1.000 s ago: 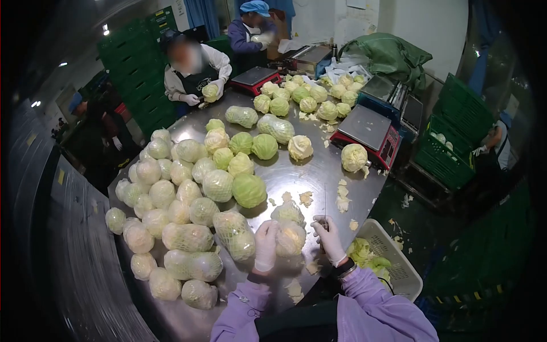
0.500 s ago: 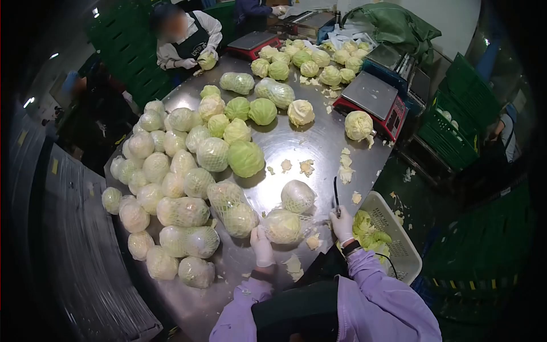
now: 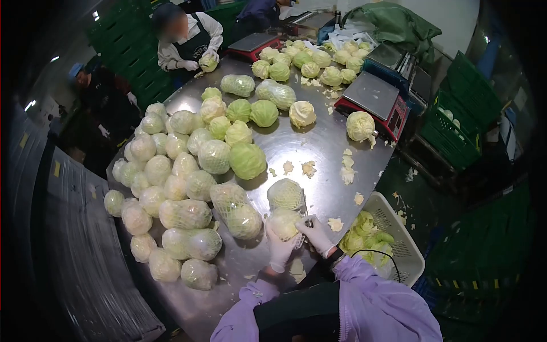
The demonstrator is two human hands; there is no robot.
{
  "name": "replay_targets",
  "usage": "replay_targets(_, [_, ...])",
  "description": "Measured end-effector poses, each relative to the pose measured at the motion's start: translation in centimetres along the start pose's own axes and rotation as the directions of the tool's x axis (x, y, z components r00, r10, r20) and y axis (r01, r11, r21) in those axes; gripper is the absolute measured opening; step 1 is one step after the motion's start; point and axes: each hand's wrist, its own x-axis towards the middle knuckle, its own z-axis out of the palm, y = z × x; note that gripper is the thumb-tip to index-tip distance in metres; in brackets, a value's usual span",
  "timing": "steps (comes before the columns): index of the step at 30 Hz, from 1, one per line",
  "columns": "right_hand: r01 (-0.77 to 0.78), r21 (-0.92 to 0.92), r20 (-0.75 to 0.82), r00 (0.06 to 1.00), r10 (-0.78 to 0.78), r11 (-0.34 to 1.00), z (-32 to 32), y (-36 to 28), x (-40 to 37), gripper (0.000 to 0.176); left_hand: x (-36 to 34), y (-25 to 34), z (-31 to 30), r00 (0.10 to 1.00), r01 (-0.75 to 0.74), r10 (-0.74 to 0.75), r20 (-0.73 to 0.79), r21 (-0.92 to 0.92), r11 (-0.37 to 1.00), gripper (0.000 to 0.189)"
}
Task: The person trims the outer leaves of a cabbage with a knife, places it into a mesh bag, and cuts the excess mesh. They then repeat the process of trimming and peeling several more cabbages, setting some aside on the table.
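In a white glove, my left hand [image 3: 280, 248] is closed around the lower left side of a pale cabbage [image 3: 284, 221] that has netting about it. My right hand [image 3: 315, 235], also gloved, grips a thin-bladed knife [image 3: 305, 204] at the cabbage's right side, with the blade pointing away from me. Directly beyond lies a net-covered cabbage [image 3: 286, 194]. To the left of my left hand rests a pair of wrapped cabbages [image 3: 236, 211] in netting. A leaf scrap [image 3: 335, 224] sits just right of my right hand.
Many wrapped cabbages [image 3: 156, 171] crowd the metal table's left side. A white basket [image 3: 407, 251] of trimmed leaves [image 3: 364, 233] stands at my right. A red scale [image 3: 373, 97] is at the table's right edge. Across the table, a co-worker [image 3: 196, 40] handles a cabbage.
My right hand has brought the knife leftward to the netted cabbage. My left hand has moved right, onto that cabbage, which now sits slightly nearer the wrapped pair.
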Motion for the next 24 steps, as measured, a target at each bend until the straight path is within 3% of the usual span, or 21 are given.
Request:
replay_targets(2, [-0.073, -0.036, 0.047, 0.996, 0.075, 0.997, -0.7, -2.9, -1.0, 0.039, 0.1, 0.6, -0.1, 1.000, 0.014, -0.016, -0.025, -0.076, 0.997, 0.105])
replay_targets(4, [-0.143, -0.085, 0.087, 0.985, 0.151, 0.986, -1.0, -4.8, -2.1, 0.038, 0.6, 1.9, -0.4, 0.983, 0.180, -0.183, 0.011, -0.243, 0.953, 0.106])
replay_targets(5, [-0.150, -0.147, 0.068, 0.985, 0.161, 0.978, -0.9, -5.2, -2.3, 0.040, 0.5, 1.3, -0.2, 0.983, 0.181, -0.185, 0.010, -0.247, 0.952, 0.106])
replay_targets(7, [-0.076, -0.314, 0.027, 0.996, 0.089, 0.946, -0.4, -6.6, -2.9, 0.045, 0.4, 0.4, 0.3, 0.991, 0.136, -0.136, 0.008, -0.172, 0.976, 0.105])
replay_targets(11, [-0.169, -0.243, 0.057, 0.980, 0.188, 0.955, -1.4, -4.4, -2.7, 0.040, 0.1, 1.6, 0.7, 0.995, 0.081, -0.082, -0.064, -0.015, 0.997, 0.103])
replay_targets(13, [0.000, -0.012, 0.039, 0.999, 0.001, 1.000, -2.1, -0.8, -1.8, 0.031, 0.5, 0.6, -0.2, 0.998, 0.053, -0.051, 0.027, -0.086, 0.995, 0.103])
replay_targets(17, [0.079, -0.139, 0.017, 0.997, -0.077, 0.987, -2.9, 2.4, -0.4, 0.020, 0.5, 1.3, -0.8, 0.981, 0.191, -0.188, 0.038, -0.290, 0.938, 0.090])
replay_targets(18, [0.015, -0.079, 0.001, 1.000, -0.015, 0.997, -2.8, 0.7, -0.6, 0.017, 0.5, 1.4, -1.3, 0.932, 0.356, -0.334, 0.140, -0.521, 0.776, 0.082])
replay_targets(19, [-0.050, -0.016, -0.015, 0.999, 0.050, 0.999, -2.7, 0.0, -0.8, 0.015, 0.4, 1.6, -1.7, 0.855, 0.496, -0.438, 0.278, -0.687, 0.531, 0.074])
replay_targets(20, [-0.055, -0.011, -0.024, 0.998, 0.054, 0.998, -2.6, 0.3, -0.9, 0.015, 0.3, 1.8, -2.1, 0.851, 0.504, -0.441, 0.286, -0.682, 0.530, 0.074])
replay_targets(22, [0.105, -0.218, 0.005, 0.994, -0.106, 0.970, -2.6, 0.9, -0.6, 0.012, 0.3, 2.1, -2.5, 0.784, 0.589, -0.480, 0.395, -0.718, 0.371, 0.060])
replay_targets(24, [0.093, -0.137, -0.013, 0.995, -0.096, 0.986, -2.6, 1.1, -1.0, 0.014, 0.2, 2.0, -2.5, 0.798, 0.563, -0.476, 0.370, -0.740, 0.368, 0.055])
